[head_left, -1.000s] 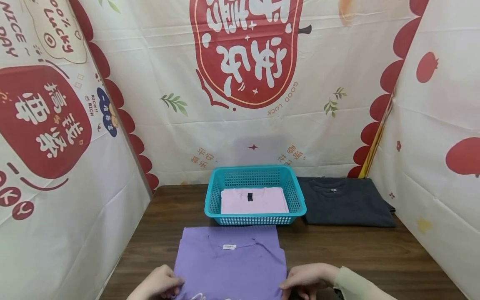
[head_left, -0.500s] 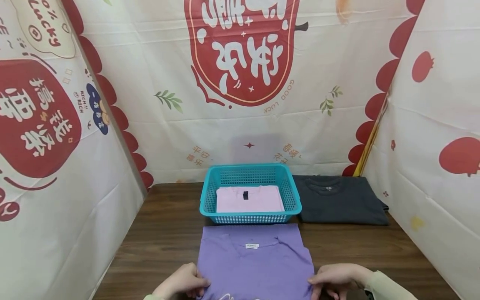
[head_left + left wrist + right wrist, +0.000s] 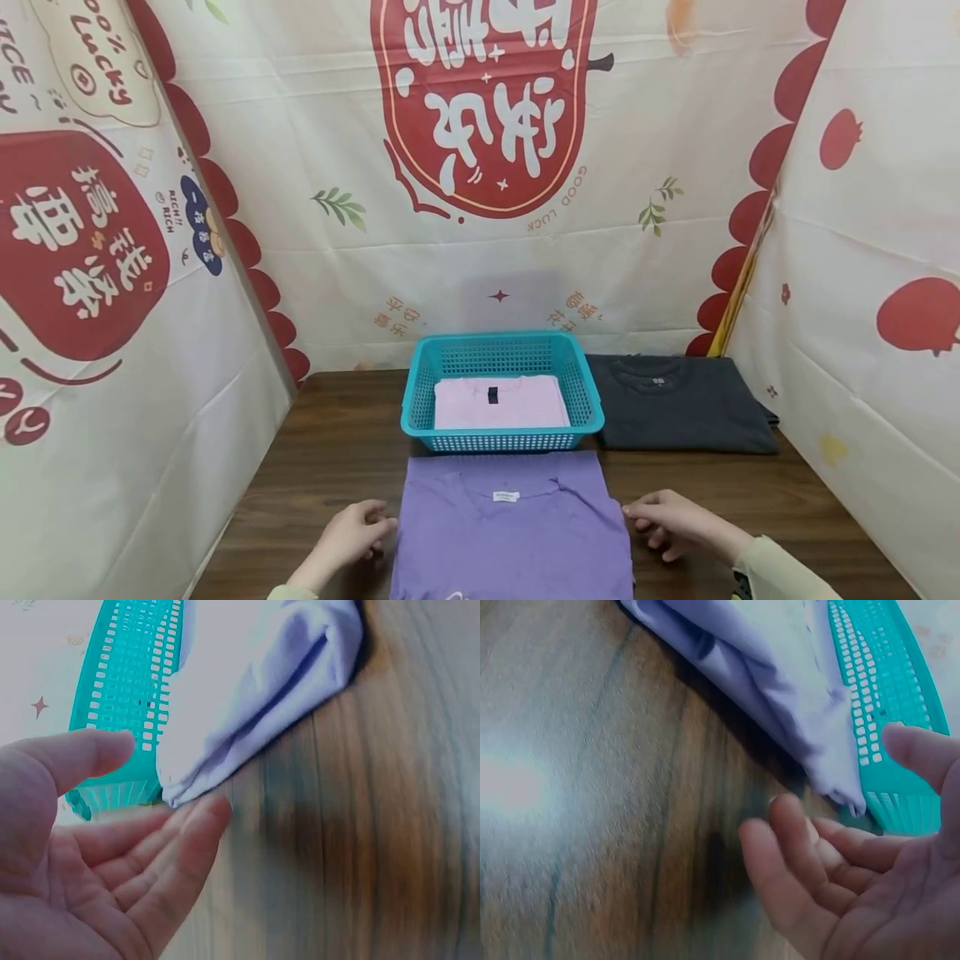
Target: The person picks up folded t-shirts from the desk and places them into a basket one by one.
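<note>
A folded purple T-shirt (image 3: 517, 542) lies on the table in front of me, its neckline and white label toward the basket. My left hand (image 3: 351, 535) is beside its left edge, fingers relaxed and thumb apart; the left wrist view shows nothing between them. At the right edge, my right hand (image 3: 675, 523) has its fingertips right by the fabric, loosely bent and holding nothing in the right wrist view. Layered folds show along the purple edge (image 3: 277, 697) in the left wrist view. The lower part of the shirt is cut off in the head view.
Behind the shirt stands a teal plastic basket (image 3: 502, 442) with a folded pink T-shirt (image 3: 525, 404) inside. A folded dark grey T-shirt (image 3: 682, 412) lies to its right. Brown wooden table (image 3: 300, 475) shows on both sides, and printed cloth walls (image 3: 450, 258) enclose it.
Both hands have let go of the purple T-shirt's side edges and moved up toward the basket, with fingers loosened. The shirt shifted right in view between the first two frames.
</note>
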The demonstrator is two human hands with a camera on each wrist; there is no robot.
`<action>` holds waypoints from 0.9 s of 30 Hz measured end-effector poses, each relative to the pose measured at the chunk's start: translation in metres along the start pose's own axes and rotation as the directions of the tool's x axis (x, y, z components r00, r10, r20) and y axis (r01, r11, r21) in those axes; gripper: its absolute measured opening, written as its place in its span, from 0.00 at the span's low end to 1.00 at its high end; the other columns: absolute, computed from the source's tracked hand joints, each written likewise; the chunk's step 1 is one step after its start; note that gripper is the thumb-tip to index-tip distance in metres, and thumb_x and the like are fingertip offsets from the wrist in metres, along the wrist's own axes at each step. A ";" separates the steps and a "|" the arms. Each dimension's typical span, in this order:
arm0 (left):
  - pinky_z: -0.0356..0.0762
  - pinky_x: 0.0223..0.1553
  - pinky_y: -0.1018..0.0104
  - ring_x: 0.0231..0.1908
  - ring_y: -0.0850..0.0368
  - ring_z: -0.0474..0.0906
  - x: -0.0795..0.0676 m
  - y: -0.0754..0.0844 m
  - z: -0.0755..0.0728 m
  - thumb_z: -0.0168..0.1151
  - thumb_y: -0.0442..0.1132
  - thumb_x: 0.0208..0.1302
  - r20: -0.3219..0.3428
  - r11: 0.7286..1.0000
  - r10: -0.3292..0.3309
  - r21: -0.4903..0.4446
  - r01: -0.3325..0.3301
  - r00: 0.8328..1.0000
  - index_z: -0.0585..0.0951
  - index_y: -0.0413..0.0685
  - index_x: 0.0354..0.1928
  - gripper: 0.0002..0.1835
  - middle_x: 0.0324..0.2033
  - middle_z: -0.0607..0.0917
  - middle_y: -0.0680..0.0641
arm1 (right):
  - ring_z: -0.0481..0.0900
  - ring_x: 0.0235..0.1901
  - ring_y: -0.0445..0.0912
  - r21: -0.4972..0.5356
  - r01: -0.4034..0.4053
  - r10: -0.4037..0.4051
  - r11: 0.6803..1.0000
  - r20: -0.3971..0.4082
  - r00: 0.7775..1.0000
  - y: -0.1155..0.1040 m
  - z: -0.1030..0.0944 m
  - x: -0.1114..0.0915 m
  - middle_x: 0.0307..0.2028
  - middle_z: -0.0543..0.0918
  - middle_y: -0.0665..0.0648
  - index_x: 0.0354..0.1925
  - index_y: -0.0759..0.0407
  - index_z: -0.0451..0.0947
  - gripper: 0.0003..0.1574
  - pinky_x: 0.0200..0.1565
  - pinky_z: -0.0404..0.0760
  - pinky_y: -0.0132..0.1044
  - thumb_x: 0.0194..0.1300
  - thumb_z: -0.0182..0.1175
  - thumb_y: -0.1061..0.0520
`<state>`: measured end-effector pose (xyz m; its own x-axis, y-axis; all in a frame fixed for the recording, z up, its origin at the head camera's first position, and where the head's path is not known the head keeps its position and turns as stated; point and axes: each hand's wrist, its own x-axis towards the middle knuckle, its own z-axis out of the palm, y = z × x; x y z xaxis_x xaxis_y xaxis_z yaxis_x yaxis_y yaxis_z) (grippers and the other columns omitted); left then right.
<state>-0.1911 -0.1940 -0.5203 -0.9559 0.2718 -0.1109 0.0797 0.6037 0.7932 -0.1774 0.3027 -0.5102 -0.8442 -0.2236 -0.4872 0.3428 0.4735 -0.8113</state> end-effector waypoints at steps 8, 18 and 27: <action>0.75 0.18 0.65 0.23 0.56 0.76 0.014 0.004 0.016 0.60 0.45 0.54 -0.057 0.999 -0.025 -0.027 0.023 0.998 0.62 0.25 0.57 0.36 0.35 0.79 0.42 | 0.68 0.18 0.42 -0.103 0.082 -0.088 0.991 -0.061 0.994 -0.006 0.020 0.013 0.20 0.73 0.52 0.45 0.69 0.73 0.28 0.18 0.70 0.36 0.56 0.58 0.47; 0.77 0.21 0.61 0.31 0.50 0.76 0.026 0.013 0.026 0.61 0.46 0.53 -0.033 0.994 -0.032 -0.108 0.028 0.999 0.55 0.22 0.59 0.42 0.37 0.78 0.33 | 0.68 0.20 0.42 -0.199 0.155 -0.181 0.968 -0.121 0.976 -0.006 0.033 0.023 0.17 0.67 0.49 0.28 0.61 0.77 0.16 0.17 0.74 0.40 0.50 0.62 0.49; 0.73 0.23 0.63 0.24 0.56 0.72 0.032 0.015 0.031 0.62 0.46 0.52 -0.047 0.980 -0.047 -0.195 0.037 0.998 0.53 0.20 0.59 0.44 0.26 0.78 0.44 | 0.68 0.18 0.41 -0.166 0.204 -0.222 0.965 -0.099 0.970 -0.011 0.036 0.024 0.17 0.70 0.49 0.26 0.62 0.77 0.16 0.18 0.72 0.37 0.51 0.61 0.49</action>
<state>-0.2114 -0.1527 -0.5302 -0.9709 0.2071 -0.1199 -0.0127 0.4557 0.8900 -0.1869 0.2608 -0.5247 -0.9357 -0.2378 -0.2606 0.0902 0.5528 -0.8284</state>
